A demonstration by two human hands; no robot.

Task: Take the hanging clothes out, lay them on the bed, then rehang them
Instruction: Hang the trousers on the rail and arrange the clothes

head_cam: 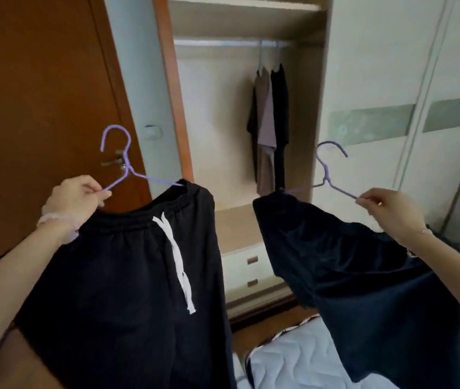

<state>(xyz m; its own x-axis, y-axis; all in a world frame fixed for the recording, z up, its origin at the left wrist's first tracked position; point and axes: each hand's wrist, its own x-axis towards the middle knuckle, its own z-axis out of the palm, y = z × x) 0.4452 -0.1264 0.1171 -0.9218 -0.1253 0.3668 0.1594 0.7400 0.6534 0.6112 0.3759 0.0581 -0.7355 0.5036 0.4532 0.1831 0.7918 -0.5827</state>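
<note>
A white quilted bed point(293, 363) shows its corner at the bottom of the view, with a strip of wooden floor point(254, 339) between it and an open wardrobe point(311, 113). A brown door point(40, 94) stands to the wardrobe's left, and pale sliding panels point(391, 74) to its right. Inside the wardrobe a rail point(217, 43) carries two garments at its right end, a grey-brown shirt point(266, 130) and a black top point(281, 108) touching beside it; below them sit two drawers point(251, 270). The left hand point(75, 199) pinches the end of a purple hanger point(126, 167) in a narrow grip, and black shorts point(127, 276) with a white drawstring point(177, 256) hang from it in the air, in front of the door. The right hand point(389, 210) pinches the arm of a second purple hanger point(327, 175) in the same way, holding a dark garment point(349, 276) that hangs above the bed's corner, well apart from the rail.
</note>
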